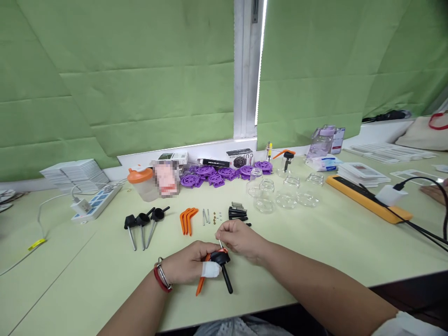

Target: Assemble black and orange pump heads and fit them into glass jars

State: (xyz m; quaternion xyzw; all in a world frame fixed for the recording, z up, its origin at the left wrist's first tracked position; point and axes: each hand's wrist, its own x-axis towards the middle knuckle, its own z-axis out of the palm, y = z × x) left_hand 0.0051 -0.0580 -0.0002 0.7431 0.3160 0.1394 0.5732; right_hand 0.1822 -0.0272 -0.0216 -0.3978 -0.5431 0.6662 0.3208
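Near the front edge of the worktop [77, 289], the left hand [189, 263] is grasping a black plastic cup-shaped part [220, 257] and a bent orange plastic lever [200, 285]; the right hand [241, 238] is pinching a slim silver metal pin [220, 243]. Bracing the part while holding the pin straight should help; room is extending leftward.

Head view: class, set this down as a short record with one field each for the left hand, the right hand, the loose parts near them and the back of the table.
Left hand: this hand, thumb in a white wrapping, grips a black piece and an orange lever
Right hand: this hand pinches a thin silver pin, lower end at the top of the black piece
Loose parts: orange bent pieces, silver rods, springs
Back of table: purple parts, an orange-lidded cup
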